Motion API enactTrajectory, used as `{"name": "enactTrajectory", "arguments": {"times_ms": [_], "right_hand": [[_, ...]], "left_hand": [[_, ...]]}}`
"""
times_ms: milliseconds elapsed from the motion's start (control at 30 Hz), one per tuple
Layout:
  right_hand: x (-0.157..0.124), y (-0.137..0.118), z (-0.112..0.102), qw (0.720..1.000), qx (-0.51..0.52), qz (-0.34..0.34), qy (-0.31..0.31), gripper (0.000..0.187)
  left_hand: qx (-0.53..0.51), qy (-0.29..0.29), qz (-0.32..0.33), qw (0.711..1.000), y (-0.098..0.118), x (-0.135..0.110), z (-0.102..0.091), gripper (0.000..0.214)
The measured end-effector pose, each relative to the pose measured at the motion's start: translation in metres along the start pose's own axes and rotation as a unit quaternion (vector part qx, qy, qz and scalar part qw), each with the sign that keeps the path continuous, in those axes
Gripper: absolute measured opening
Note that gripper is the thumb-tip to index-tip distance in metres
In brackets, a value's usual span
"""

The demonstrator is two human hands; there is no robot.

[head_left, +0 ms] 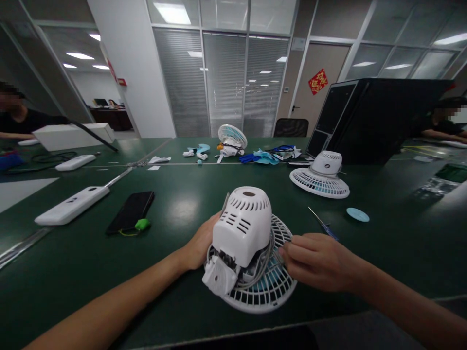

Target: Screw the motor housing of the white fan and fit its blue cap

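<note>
A white desk fan point(242, 228) lies face down in front of me, its motor housing up and its grille point(268, 296) on the green table. At the housing's lower left, a small white plastic piece point(219, 276) sits beside an opening with dark parts. A grey cord point(268, 257) loops around the housing's base. My left hand point(202, 243) grips the fan's left side, fingertips hidden behind it. With its fingers pinched together, my right hand point(315, 260) is at the grille's right edge; what is between the fingers is hidden.
Right of the fan lie a screwdriver point(323, 223) and a light blue disc point(358, 214). Behind them is a second fan point(323, 177) near a black computer case point(375, 119). A third fan point(232, 138) and blue gloves point(264, 156) lie at the back. A phone point(131, 211) and power strip point(73, 205) are left.
</note>
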State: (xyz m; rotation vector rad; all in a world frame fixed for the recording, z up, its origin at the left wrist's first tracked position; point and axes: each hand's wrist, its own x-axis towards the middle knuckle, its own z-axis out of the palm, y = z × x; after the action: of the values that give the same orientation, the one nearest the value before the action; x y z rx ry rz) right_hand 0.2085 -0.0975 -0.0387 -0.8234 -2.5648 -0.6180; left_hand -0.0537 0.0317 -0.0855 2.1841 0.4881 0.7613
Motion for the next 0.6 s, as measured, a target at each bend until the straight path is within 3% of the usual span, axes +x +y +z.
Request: {"name": "enactTrajectory", "arguments": {"times_ms": [300,600], "right_hand": [[0.006,-0.003,-0.010,0.997,-0.064,-0.030,-0.025,0.034],[0.010,-0.014,0.004,0.997,-0.033,0.054,0.042,0.024]], "left_hand": [[0.013,-0.003,0.064,0.998,-0.010,0.001,0.001,0.056],[0.035,0.018,0.105,0.994,-0.040,-0.004,0.009,0.062]]}}
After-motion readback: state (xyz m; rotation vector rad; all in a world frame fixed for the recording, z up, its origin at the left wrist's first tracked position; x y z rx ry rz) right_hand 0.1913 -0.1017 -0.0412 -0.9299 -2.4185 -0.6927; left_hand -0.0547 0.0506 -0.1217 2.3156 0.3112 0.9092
